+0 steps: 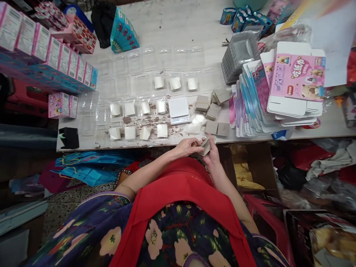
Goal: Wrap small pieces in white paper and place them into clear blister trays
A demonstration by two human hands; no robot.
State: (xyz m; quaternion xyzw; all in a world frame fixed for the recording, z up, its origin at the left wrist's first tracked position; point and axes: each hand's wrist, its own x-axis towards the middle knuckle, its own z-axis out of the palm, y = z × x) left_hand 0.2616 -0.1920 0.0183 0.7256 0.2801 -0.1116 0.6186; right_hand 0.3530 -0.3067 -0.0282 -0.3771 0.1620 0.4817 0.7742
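Just over the table's front edge, my right hand (pixel 212 152) is closed around a small stack of grey cards (pixel 206 145). My left hand (pixel 187 147) meets the stack from the other side, fingers pinched at its edge. More grey card stacks (pixel 217 128) lie on the table just beyond my hands, several in all. Beside them are loose white sachets (pixel 194 127) and a small white digital scale (pixel 178 110). To the left, clear plastic trays (pixel 116 87) stand in rows, several with a folded white packet (pixel 129 132) inside.
Flattened pink and blue cartons (pixel 300 81) are piled at the right, near nested clear trays (pixel 241 52). Pink boxes (pixel 52 50) line the left side, with a small black box (pixel 69 138) at the front corner. Blue bags (pixel 94 168) lie below the table (pixel 172 22).
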